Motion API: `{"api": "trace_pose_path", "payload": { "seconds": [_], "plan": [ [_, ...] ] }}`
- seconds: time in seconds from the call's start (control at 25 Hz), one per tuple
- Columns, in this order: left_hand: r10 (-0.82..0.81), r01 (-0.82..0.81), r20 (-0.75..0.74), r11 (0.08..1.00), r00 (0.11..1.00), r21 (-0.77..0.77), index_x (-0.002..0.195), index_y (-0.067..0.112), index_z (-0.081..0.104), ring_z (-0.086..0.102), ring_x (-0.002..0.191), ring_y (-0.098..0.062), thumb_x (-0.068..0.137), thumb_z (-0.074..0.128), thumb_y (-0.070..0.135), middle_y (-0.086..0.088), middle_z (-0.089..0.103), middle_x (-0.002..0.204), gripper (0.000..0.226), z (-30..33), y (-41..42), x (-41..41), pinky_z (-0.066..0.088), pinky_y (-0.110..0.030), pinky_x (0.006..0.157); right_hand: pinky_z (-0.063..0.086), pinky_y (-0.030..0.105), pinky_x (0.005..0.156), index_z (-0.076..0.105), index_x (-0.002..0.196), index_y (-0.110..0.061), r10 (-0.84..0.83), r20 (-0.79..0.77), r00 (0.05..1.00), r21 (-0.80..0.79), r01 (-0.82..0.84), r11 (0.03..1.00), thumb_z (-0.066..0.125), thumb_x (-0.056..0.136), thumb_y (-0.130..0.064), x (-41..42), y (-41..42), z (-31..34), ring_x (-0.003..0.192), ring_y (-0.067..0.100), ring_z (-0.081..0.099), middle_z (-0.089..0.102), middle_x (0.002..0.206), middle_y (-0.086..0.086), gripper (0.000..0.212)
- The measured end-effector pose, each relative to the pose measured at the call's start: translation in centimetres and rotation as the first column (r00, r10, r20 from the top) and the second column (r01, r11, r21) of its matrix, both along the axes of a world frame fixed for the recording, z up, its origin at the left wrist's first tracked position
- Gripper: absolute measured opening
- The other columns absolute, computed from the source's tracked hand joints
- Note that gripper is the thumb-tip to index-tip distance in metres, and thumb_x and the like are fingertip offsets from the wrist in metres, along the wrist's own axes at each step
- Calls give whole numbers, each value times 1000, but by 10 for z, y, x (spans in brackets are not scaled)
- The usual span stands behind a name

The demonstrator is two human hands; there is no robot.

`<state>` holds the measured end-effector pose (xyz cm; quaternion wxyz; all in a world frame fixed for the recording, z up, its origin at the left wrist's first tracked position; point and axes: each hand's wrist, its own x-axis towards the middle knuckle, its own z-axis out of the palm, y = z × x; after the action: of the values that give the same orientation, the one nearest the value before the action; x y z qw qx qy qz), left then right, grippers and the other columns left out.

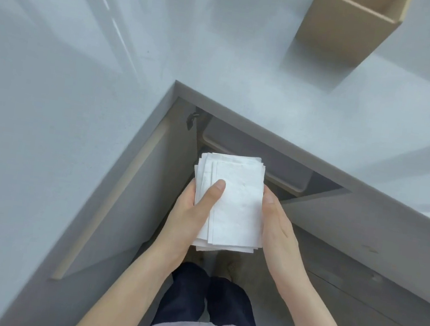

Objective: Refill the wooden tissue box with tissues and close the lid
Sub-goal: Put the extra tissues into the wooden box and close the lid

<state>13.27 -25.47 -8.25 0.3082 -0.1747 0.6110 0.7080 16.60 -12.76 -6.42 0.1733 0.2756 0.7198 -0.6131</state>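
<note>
A stack of white folded tissues (pixel 232 206) is held in front of my body, below the counter's inner corner. My left hand (pixel 190 214) grips its left side with the thumb lying on top. My right hand (pixel 279 227) presses flat against its right edge. The wooden tissue box (pixel 346 29) stands upright on the grey counter at the far right, its top open and partly cut off by the frame's edge. No lid is visible.
The grey L-shaped counter (pixel 107 92) wraps around me on the left and far side. Beneath it an open cupboard holds a grey bin (pixel 277 166), with cupboard doors (pixel 132 192) swung out on both sides. My legs stand on a wooden floor.
</note>
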Motion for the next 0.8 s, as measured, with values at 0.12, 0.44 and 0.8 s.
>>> {"api": "trace_pose_path", "payload": {
  "seconds": [0.12, 0.44, 0.8],
  "plan": [
    [-76, 78, -47, 996, 996, 34, 127, 28, 48, 65, 104, -14, 76, 60, 50, 3, 65, 120, 57, 26, 0, 3, 53, -35, 92, 40, -7, 67, 36, 124, -49, -44, -53, 998, 17, 45, 999, 24, 97, -43, 6, -6, 27, 82, -32, 46, 44, 103, -41, 31],
    [-179, 189, -201, 982, 963, 31, 132, 29, 40, 62, 109, -12, 78, 57, 40, 5, 61, 123, 58, 71, 24, -4, 51, -34, 95, 39, 33, 105, 13, 145, -39, -11, -196, 981, 228, 56, 972, 24, 95, -49, 3, -2, 61, 127, 5, 39, 33, 147, -13, 52],
    [-48, 48, -203, 999, 978, -4, 129, 22, 46, 64, 105, -19, 88, 58, 23, -1, 64, 120, 42, 91, 73, -73, 54, -32, 84, 47, 15, 80, 40, 134, -30, -135, -124, 983, -85, 125, 989, 51, 90, -38, -53, 60, 81, 102, 4, 57, 57, 115, -19, 46]
  ]
}}
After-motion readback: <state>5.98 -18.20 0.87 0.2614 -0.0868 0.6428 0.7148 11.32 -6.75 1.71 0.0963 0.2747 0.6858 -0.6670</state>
